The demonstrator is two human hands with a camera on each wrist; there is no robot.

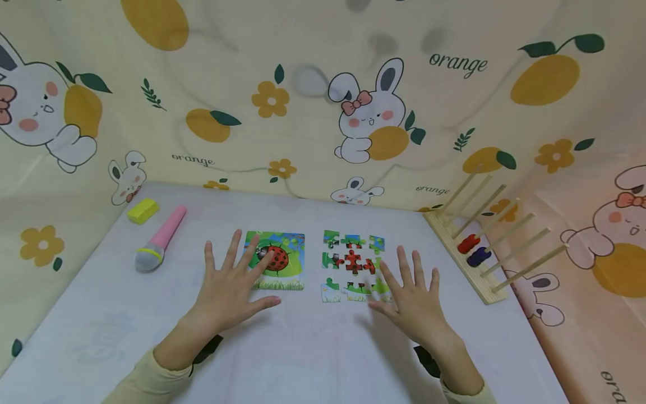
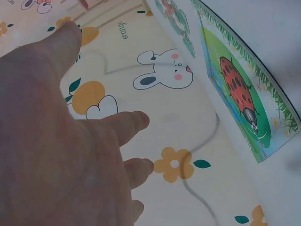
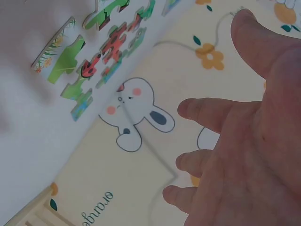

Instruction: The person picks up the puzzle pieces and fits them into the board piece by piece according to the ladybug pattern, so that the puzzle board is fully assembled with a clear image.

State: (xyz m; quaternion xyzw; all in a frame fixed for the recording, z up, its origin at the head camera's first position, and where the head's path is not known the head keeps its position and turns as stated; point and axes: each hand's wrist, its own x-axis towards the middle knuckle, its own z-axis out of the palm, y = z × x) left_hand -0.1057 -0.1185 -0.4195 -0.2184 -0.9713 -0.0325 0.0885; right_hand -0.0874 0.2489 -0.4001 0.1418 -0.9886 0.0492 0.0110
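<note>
My left hand (image 1: pixel 225 294) is held with fingers spread and overlaps the left side of a square ladybug picture board (image 1: pixel 292 276) in the head view. The left wrist view shows the board's red ladybug (image 2: pixel 236 84) past my fingers, which hold nothing. To the right of the board lie several loose jigsaw pieces (image 1: pixel 353 262) in rough rows, showing parts of a similar ladybug. My right hand (image 1: pixel 418 308), fingers also spread, is at the right edge of these pieces and partly hides a few. Separate puzzle pieces (image 3: pixel 113 44) show up beyond that empty hand in the right wrist view.
A pink toy microphone (image 1: pixel 169 227) and a yellow block (image 1: pixel 143 211) lie at the back left of the white table (image 1: pixel 303 359). On the right stands a wooden peg rack (image 1: pixel 489 283) with red beads (image 1: pixel 469 244) and dark blue beads (image 1: pixel 479 257). Printed cloth (image 1: pixel 303 140) hangs behind.
</note>
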